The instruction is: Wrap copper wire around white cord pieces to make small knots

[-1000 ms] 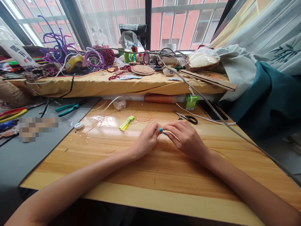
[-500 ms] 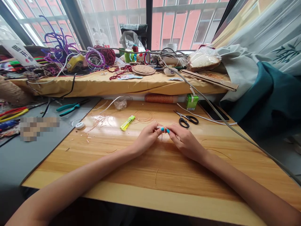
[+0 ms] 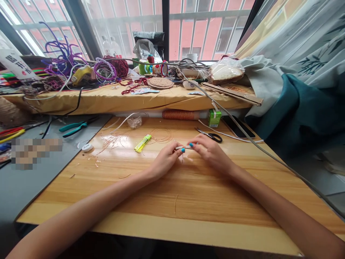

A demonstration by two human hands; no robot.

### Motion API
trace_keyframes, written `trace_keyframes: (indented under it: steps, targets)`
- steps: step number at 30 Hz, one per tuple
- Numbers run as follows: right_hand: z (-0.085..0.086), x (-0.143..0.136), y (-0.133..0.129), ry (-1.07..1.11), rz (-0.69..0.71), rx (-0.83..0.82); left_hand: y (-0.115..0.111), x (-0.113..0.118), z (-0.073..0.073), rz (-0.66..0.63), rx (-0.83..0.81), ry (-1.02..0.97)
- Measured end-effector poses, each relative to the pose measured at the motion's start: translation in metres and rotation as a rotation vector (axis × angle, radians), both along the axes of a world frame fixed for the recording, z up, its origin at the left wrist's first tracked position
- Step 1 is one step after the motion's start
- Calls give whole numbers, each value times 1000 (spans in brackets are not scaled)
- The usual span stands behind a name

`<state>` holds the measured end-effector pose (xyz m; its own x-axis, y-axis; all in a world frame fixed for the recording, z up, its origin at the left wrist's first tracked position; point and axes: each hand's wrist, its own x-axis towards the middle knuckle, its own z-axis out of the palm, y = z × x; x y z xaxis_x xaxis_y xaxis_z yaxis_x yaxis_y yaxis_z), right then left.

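Between my two hands stretches a short, thin white cord-like piece (image 3: pixel 187 147). My left hand (image 3: pixel 169 154) pinches its left end between thumb and fingers. Closed over the other end is my right hand (image 3: pixel 211 153), its thumb and fingertips pressed together. A thin brown thread (image 3: pixel 182 158) hangs below the left thumb. Both hands are just above the wooden table (image 3: pixel 151 201). Black-handled scissors (image 3: pixel 215 137) lie behind my right hand, which covers part of them. To the left are a yellow-green lighter (image 3: pixel 142 143) and a loose coil of thin brown thread (image 3: pixel 161 135).
Thread scraps (image 3: pixel 114 141) and a small clear container (image 3: pixel 134 122) are at the back left. Teal-handled pliers (image 3: pixel 75 128) rest on the grey surface. A green box (image 3: pixel 214 118) and a phone (image 3: pixel 238 126) stand back right. A grey cable (image 3: pixel 269 153) crosses the right side.
My right hand has drawn a little away from the left, so more of the white piece shows between them. The whole view has shifted slightly.
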<state>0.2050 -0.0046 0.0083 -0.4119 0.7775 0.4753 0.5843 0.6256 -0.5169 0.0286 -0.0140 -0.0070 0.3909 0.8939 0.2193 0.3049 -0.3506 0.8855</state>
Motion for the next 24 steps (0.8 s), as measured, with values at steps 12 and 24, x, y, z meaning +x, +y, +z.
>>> trace_keyframes:
  steps: [12, 24]
  targets:
    - [-24, 76, 47, -542, -817, 10, 0, -1, 0, 46, -10, 22]
    - [-18, 65, 37, -643, -836, 45, -1, 0, 3, 18, -29, 41]
